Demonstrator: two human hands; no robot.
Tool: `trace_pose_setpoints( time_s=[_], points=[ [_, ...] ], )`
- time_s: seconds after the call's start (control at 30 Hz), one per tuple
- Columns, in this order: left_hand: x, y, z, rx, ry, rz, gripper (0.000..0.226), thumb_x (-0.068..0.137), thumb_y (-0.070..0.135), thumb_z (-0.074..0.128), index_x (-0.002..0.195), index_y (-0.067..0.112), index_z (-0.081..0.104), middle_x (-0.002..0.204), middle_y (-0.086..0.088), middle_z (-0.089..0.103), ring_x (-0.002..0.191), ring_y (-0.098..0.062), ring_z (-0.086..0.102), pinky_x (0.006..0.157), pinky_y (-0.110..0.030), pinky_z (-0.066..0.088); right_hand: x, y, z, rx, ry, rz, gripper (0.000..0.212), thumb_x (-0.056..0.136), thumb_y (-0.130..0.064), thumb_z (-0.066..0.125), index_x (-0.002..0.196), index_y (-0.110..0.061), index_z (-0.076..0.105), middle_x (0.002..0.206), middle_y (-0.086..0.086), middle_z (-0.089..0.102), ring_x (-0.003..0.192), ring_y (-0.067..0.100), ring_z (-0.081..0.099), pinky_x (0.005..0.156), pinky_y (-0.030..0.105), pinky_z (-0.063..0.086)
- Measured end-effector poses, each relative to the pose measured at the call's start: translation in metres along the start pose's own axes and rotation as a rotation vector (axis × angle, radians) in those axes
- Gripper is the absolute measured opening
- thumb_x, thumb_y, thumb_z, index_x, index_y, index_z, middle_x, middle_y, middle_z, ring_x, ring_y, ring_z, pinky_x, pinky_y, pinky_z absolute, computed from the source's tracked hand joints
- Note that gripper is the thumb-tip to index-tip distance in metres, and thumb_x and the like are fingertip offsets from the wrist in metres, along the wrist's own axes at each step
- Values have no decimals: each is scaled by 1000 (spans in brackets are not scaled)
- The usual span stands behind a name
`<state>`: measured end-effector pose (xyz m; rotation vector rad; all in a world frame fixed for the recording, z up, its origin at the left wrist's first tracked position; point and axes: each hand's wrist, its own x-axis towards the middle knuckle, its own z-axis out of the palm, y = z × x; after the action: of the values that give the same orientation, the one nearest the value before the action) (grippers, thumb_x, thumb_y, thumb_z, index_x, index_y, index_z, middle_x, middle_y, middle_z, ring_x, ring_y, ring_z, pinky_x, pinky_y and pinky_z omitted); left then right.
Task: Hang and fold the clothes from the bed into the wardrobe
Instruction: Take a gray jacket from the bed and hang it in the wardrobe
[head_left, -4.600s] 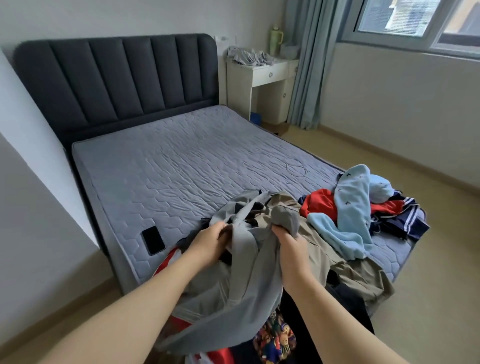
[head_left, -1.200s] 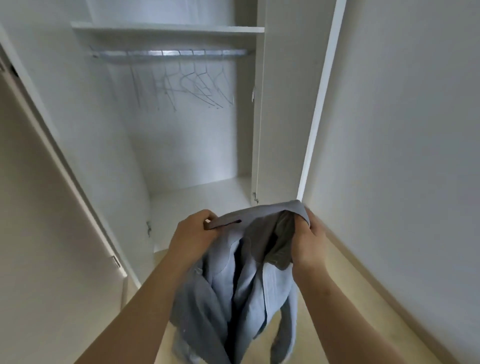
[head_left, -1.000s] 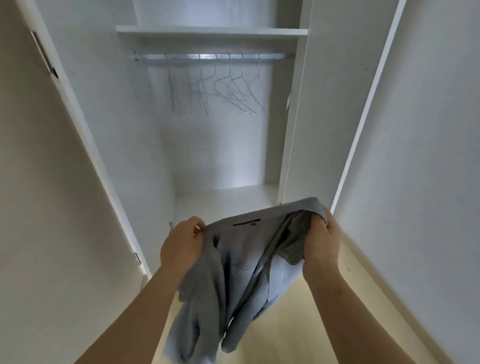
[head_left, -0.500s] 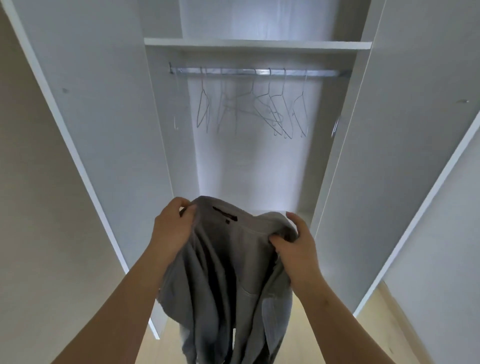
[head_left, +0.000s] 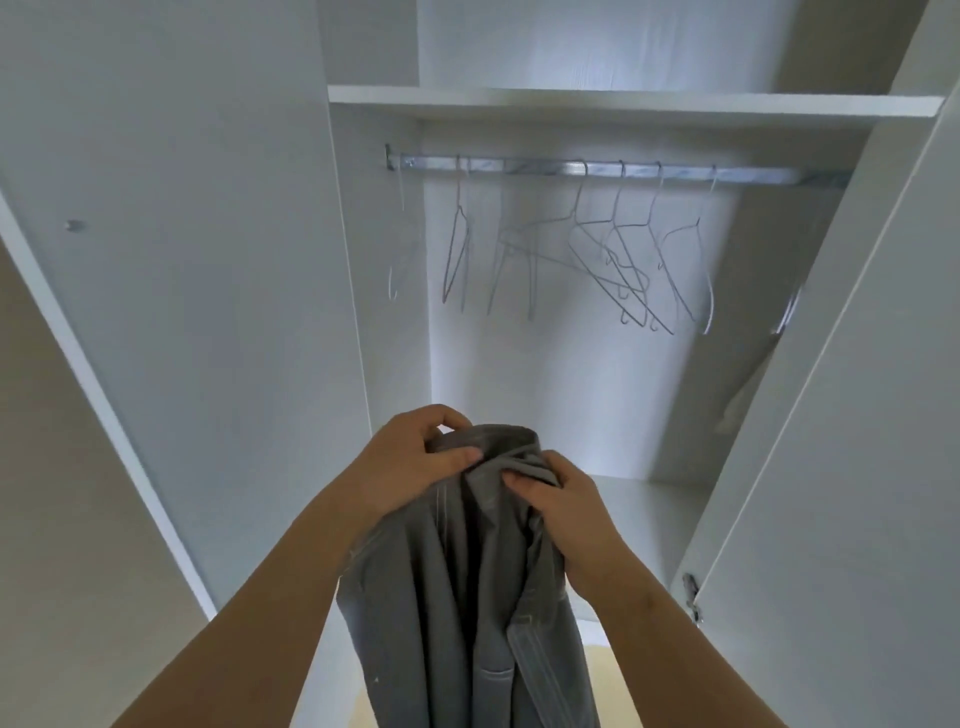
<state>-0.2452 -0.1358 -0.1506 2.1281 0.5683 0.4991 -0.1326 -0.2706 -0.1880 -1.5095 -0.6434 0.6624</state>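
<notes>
Head view: left hand (head_left: 402, 467) and right hand (head_left: 574, 525) grip grey shirt (head_left: 462, 587)

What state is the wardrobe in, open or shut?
Open: its doors stand swung out, showing the rail and bare hangers inside.

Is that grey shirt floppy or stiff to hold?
Probably floppy: the shirt hangs in limp folds below the left hand and right hand. Likely light too, since they hold it up just by its bunched collar.
</notes>
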Motion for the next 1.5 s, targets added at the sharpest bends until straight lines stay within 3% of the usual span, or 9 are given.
trace_pose_setpoints(
  time_s=[0.13,0.27,0.47,0.7,0.87,1.0,1.17,1.33,1.5],
  points=[
    [63,-34,-33,84,-160,-86,24,73,37,74,86,45,56,88,12,63,76,-1,60,64,-8,41,68,-21,19,205,115,0,11,86,-12,61,76,-15,59,72,1,63,65,13,60,63,21,49],
    [108,-72,-53,240,-159,-189,17,74,29,74,65,25,59,68,6,58,65,-8,54,60,-17,39,119,-33,30,344,219,-33,16,86,-11,61,73,-18,64,69,-1,65,64,12,62,66,25,50],
    [149,-106,-74,-430,192,-407,5,88,16,61,84,14,62,83,-6,63,76,-20,56,63,-28,43,180,-30,51,337,271,12,10,88,-14,59,80,-15,65,79,3,66,75,20,61,69,27,49],
    [198,-114,-97,-854,416,-488,15,95,21,50,101,14,63,97,-9,68,87,-23,64,65,-30,49,249,-23,83,103,107,59,10,90,-22,59,86,-13,60,86,9,63,77,22,58,69,28,50],
    [236,-101,-124,-1013,554,-446,21,96,23,49,95,10,66,79,-9,73,68,-22,70,54,-28,52,305,-35,99,-96,-115,69,8,85,-9,60,92,-11,60,90,10,64,78,21,59,70,30,49],
    [262,-93,-144,-1062,652,-320,26,98,22,44,102,6,64,85,-13,72,71,-24,70,55,-29,55,349,-44,115,-129,-199,78,33,75,11,49,92,-15,60,73,7,63,66,20,59,59,25,45],
    [284,-83,-154,-1019,715,-235,22,97,18,43,94,9,63,83,-12,69,71,-23,68,58,-29,55,402,-50,134,-165,-230,23,25,87,-5,48,106,-17,58,86,-2,58,72,11,53,70,26,41],
    [310,-75,-153,-795,765,-313,18,97,14,45,87,8,59,77,-12,61,67,-22,59,62,-29,51,456,-63,151,-128,-248,30,16,87,-7,48,93,-18,58,89,3,57,79,20,53,70,30,42],
    [325,-73,-157,-761,810,-331,18,96,14,47,87,8,61,78,-11,63,67,-22,61,62,-29,52,495,-67,171,-88,-258,82,42,91,-16,52,131,-9,43,104,9,51,88,21,50,79,33,43]
  ],
)
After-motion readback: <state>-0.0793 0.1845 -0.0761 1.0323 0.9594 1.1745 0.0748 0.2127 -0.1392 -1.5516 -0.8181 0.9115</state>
